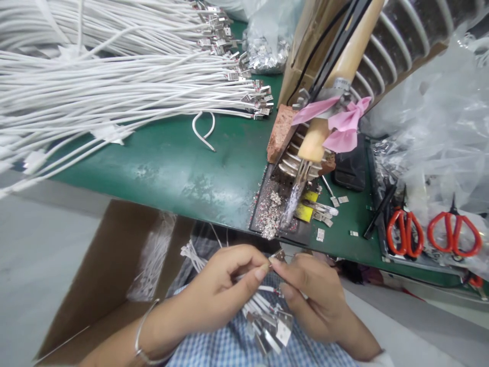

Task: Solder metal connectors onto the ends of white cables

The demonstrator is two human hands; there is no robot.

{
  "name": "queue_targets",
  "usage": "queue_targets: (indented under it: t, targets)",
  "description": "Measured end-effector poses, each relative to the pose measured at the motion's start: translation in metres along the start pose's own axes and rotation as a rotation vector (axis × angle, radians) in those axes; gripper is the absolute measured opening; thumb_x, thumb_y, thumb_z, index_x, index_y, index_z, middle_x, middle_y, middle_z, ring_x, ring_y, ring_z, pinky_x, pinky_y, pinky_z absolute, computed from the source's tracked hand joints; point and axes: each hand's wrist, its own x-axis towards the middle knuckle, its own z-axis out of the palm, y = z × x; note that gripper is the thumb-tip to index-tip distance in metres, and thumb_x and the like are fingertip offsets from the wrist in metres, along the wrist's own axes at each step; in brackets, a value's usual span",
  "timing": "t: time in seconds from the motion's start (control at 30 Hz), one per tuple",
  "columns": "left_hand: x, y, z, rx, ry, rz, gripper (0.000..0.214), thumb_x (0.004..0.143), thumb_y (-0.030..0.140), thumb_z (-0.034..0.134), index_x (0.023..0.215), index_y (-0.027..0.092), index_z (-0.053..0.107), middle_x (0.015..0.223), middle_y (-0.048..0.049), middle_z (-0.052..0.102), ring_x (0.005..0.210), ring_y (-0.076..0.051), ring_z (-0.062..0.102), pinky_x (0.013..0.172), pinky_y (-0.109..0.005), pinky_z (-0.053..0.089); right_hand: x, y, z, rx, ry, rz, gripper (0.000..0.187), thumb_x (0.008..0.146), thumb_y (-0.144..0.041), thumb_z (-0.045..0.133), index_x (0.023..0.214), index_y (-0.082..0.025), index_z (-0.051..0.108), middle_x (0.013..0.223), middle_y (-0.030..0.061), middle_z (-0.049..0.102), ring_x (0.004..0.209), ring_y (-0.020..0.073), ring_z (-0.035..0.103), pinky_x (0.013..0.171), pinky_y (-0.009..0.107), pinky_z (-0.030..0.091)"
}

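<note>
My left hand (pixel 225 288) is closed, thumb and forefinger pinching together above my lap, on what looks like the end of a white cable. Facing it, my right hand (pixel 319 295) pinches a small metal connector (pixel 280 255) that shows between the fingertips of both hands. Fingers hide most of the join. Below them, a bundle of white cables (pixel 263 304) with shiny metal connector ends (pixel 282 329) hangs over the blue checked cloth on my lap. One loose cable end with red wire touches my right fingers.
A soldering iron (pixel 313 140) with pink ribbon rests in a coil stand beside a brick (pixel 280 130), its tip above a plate of solder bits (pixel 273 211). Many finished-looking white cables (pixel 133 86) cover the green table's left. Red-handled scissors (pixel 405 232) and a phone (pixel 350 165) lie right.
</note>
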Motion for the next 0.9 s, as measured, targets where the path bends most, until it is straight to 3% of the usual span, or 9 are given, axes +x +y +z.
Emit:
queue_targets:
  t: [0.33, 0.7, 0.8, 0.9]
  targets:
    - [0.0013, 0.0047, -0.0036, 0.065, -0.004, 0.056, 0.021, 0.096, 0.023, 0.051, 0.085, 0.015, 0.067, 0.072, -0.0008, 0.064, 0.063, -0.012, 0.057, 0.059, -0.023, 0.043, -0.0018, 0.0041, -0.0011, -0.039, -0.041, -0.048, 0.046, 0.101, -0.025, 0.041, 0.147, -0.027, 0.045, 0.066, -0.0013, 0.048, 0.056, 0.0177, 0.048, 0.054, 0.031, 0.04]
    - [-0.0003, 0.0018, -0.0016, 0.095, 0.03, 0.148, 0.013, 0.092, 0.015, 0.055, 0.089, 0.017, 0.068, 0.077, -0.0002, 0.069, 0.069, -0.011, 0.064, 0.064, -0.02, 0.048, -0.0042, 0.0098, 0.0005, 0.09, -0.033, -0.099, 0.044, 0.1, -0.022, 0.044, 0.143, -0.026, 0.05, 0.064, -0.0016, 0.051, 0.054, 0.0166, 0.049, 0.053, 0.03, 0.038]
    - [-0.0011, 0.0034, -0.0015, 0.14, 0.039, 0.204, 0.012, 0.092, 0.012, 0.056, 0.09, 0.017, 0.068, 0.078, 0.0006, 0.069, 0.069, -0.01, 0.064, 0.065, -0.018, 0.047, -0.003, 0.0088, -0.003, 0.205, 0.017, -0.052, 0.034, 0.1, -0.024, 0.049, 0.131, -0.026, 0.062, 0.068, 0.0003, 0.057, 0.057, 0.0159, 0.053, 0.052, 0.029, 0.042]
    - [-0.0021, 0.0056, -0.0001, 0.191, 0.06, 0.261, 0.013, 0.092, 0.008, 0.058, 0.091, 0.018, 0.066, 0.078, 0.0017, 0.068, 0.07, -0.008, 0.063, 0.065, -0.016, 0.047, 0.0006, 0.006, -0.0051, 0.248, 0.15, 0.112, 0.015, 0.098, -0.029, 0.057, 0.104, -0.025, 0.07, 0.068, 0.0, 0.059, 0.057, 0.0141, 0.054, 0.051, 0.026, 0.041]
